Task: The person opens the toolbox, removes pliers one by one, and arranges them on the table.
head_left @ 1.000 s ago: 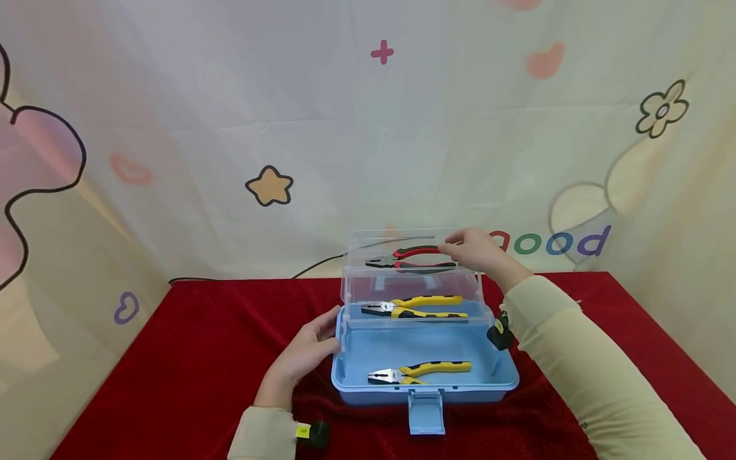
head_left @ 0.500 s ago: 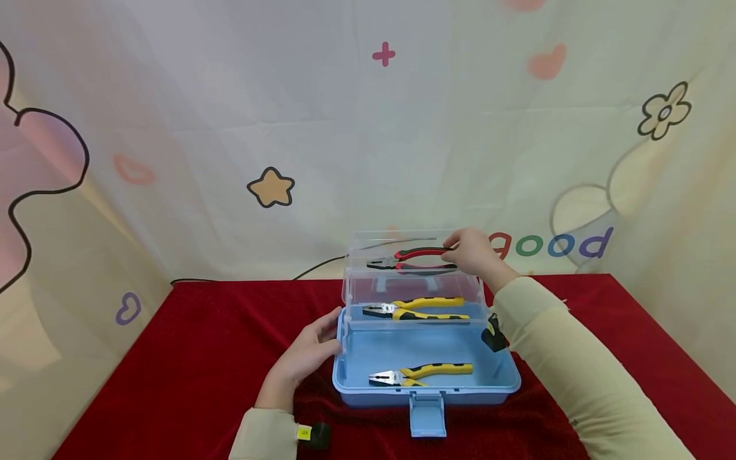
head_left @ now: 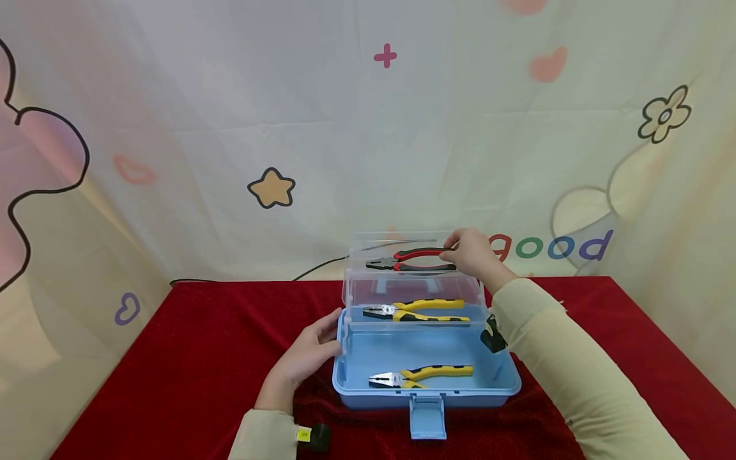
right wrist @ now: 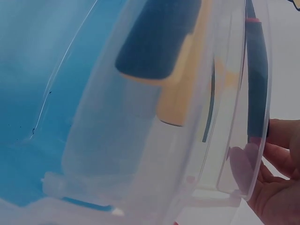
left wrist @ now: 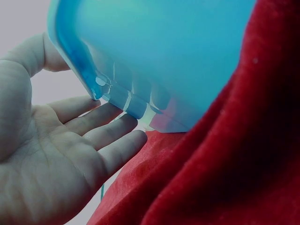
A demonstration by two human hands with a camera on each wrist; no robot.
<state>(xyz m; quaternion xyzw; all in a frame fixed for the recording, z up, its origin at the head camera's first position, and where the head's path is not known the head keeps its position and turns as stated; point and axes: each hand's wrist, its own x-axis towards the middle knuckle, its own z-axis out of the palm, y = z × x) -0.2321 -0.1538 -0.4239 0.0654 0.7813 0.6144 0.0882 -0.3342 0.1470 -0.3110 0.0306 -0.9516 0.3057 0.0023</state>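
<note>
A blue toolbox (head_left: pixel 379 401) stands with its clear two-level trays raised at the back. My right hand (head_left: pixel 474 255) pinches the handle end of red-and-black pliers (head_left: pixel 415 253), which are at the upper clear tray (head_left: pixel 365 276). In the right wrist view, fingers of the right hand (right wrist: pixel 279 171) show at the tray's end, partly through the plastic. My left hand (head_left: pixel 307 351) rests against the box's left end; in the left wrist view, the left hand (left wrist: pixel 61 140) has straight fingers along the blue wall (left wrist: pixel 154 51) and its thumb by the rim.
Yellow-and-black pliers (head_left: pixel 425 305) lie in the lower clear tray. Another yellow-handled pair of pliers (head_left: pixel 434 371) lies in the box bottom. The blue latch (head_left: pixel 428 418) hangs down in front. Red cloth (head_left: pixel 190 364) covers the table before a printed curtain (head_left: pixel 322 128).
My right wrist and forearm have shifted slightly left, with the fingers still at the red-and-black pliers' handle. The left hand keeps its place at the box.
</note>
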